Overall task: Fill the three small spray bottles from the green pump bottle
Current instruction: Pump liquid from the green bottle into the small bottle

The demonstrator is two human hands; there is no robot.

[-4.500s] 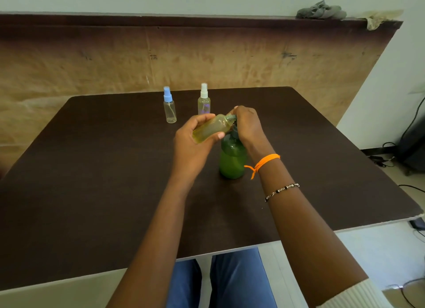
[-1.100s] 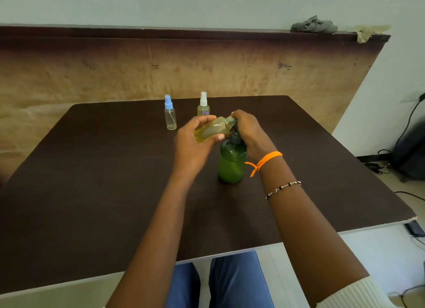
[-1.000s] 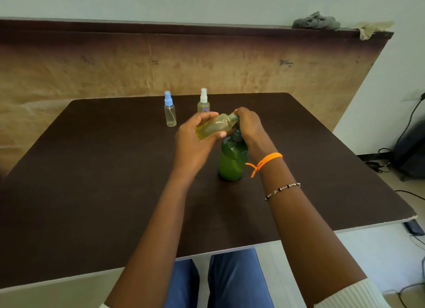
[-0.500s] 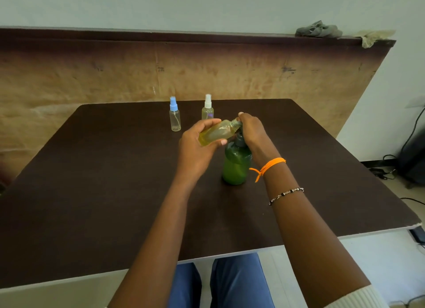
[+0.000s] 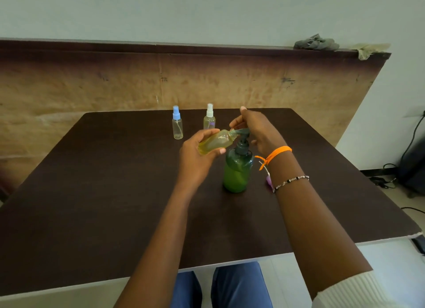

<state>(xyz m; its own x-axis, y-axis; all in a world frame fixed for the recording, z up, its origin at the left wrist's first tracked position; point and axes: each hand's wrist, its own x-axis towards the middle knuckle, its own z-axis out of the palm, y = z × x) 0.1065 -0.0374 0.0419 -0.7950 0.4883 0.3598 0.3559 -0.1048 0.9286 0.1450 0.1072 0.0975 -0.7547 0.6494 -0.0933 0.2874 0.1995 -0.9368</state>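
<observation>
The green pump bottle point(image 5: 236, 172) stands upright at the table's middle. Its dark pump head point(image 5: 243, 133) is raised. My left hand point(image 5: 197, 156) grips a small uncapped spray bottle point(image 5: 216, 142), tilted, holding yellow-green liquid, with its mouth at the pump's nozzle. My right hand point(image 5: 257, 130) arches over the pump head with fingers apart and the index finger lifted. I cannot tell whether it touches the pump. Two capped spray bottles stand farther back: a blue-topped one point(image 5: 177, 126) that looks clear and a white-topped one point(image 5: 209, 119) with yellowish liquid.
A purple spray top with its dip tube point(image 5: 268, 179) lies on the dark table point(image 5: 92, 192) behind my right wrist. A brown board backs the table, with rags on its top edge at the right. Cables lie on the floor at the right.
My right hand has lifted off the pump head, which has risen and now shows under the palm. My left hand still holds the small bottle at the nozzle.
</observation>
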